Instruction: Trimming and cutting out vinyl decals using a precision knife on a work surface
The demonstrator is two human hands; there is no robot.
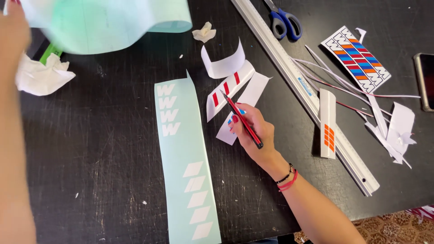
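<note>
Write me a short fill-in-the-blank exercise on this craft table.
1. The right hand holds a slim red and black craft ____ over the white paper strip with red bars.
2. The long pale green backing sheet carries ____ white parallelograms.
3. The scissors beside the long aluminium ruler have ____ handles.
4. The left hand lifts a curled pale green ____.

Missing words: knife; five; blue; sheet

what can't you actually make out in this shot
- Left hand, head view: cut off by the top-left edge and blurred, so its grip is unclear.
- Pale green sheet: blurred and cut by the top edge; its surface cannot be read.
- Scissors: blades run off the top edge.
- Phone: cut by the right edge.
- Tip of the red tool in the right hand: too small to tell.
</note>
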